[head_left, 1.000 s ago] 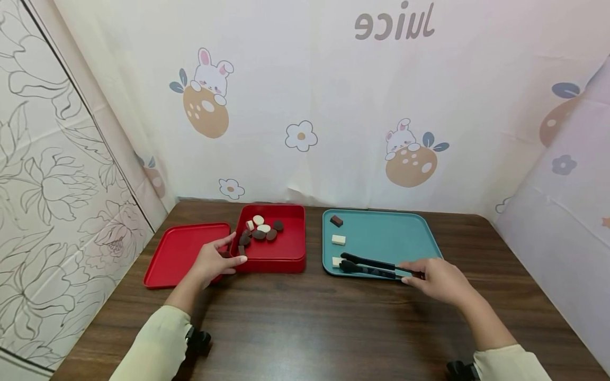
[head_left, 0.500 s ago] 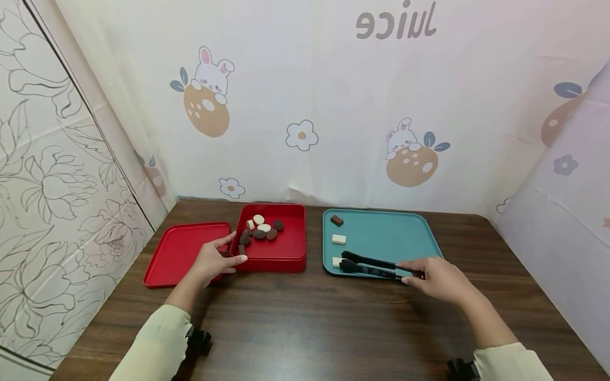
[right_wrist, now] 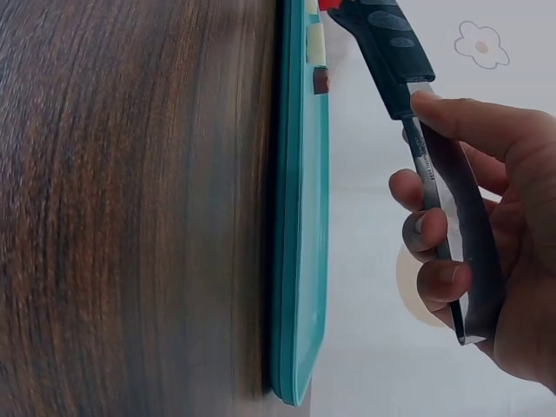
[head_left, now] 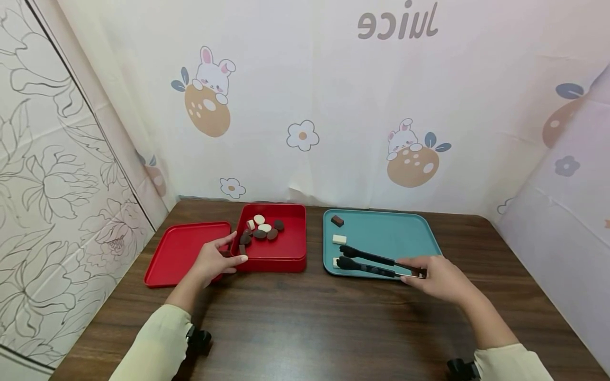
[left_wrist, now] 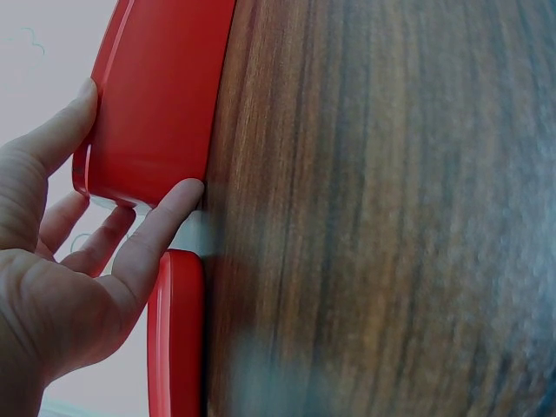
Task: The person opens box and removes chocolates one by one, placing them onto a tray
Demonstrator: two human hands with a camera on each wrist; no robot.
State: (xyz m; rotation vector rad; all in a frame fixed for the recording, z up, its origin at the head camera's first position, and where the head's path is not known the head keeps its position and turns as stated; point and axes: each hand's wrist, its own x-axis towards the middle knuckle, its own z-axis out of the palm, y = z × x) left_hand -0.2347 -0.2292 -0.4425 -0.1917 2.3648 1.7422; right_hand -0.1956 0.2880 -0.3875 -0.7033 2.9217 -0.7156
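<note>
My left hand holds the front left corner of a red box, thumb at the rim and fingers against its sides. Several brown and white chocolate-like pieces lie inside the box. With my right hand I grip black-tipped metal tongs by their arms. The tongs' tips are apart, over the front left of a teal tray. A white block there is partly hidden by the lower tip. Behind it on the tray are another white block and a brown block.
A flat red lid or tray lies left of the box, partly behind my left hand. Everything rests on a dark wooden table. A printed curtain hangs right behind the table's back edge.
The tongs' tips have spread wider and shifted slightly left, the upper tip rising. My left hand, the box and the blocks stay where they were.
</note>
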